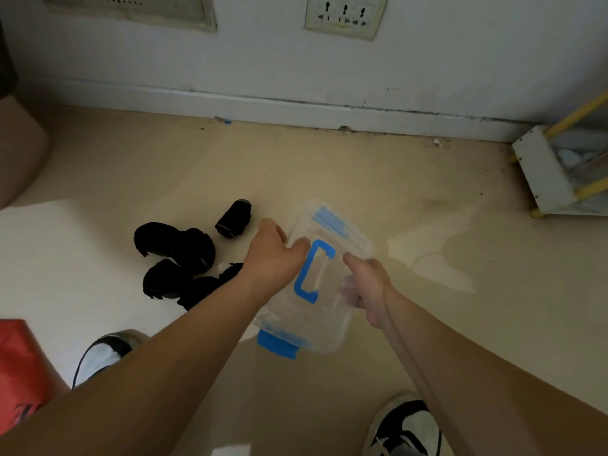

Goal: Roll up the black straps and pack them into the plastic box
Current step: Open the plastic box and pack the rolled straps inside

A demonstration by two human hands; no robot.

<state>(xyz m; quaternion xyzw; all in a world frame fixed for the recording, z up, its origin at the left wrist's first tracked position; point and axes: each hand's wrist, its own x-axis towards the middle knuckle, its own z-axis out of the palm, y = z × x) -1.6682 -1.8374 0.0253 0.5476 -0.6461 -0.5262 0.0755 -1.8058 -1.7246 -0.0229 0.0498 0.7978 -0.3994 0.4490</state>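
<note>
A clear plastic box (332, 320) with a blue handle and blue end clips is held above the beige floor, its lid facing me. My left hand (274, 255) grips its left edge, thumb on the lid by the handle. My right hand (370, 284) grips its right edge, fingers curled under the rim. Several rolled black straps (177, 258) lie in a heap on the floor left of the box. One separate black roll (234, 218) lies just beyond the heap.
The wall with a skirting board and a socket plate (345, 14) is straight ahead. A white rack with yellow rods (556, 172) stands at the right. A red bag (18, 366) is at the lower left, and my two shoes (406, 429) are at the bottom.
</note>
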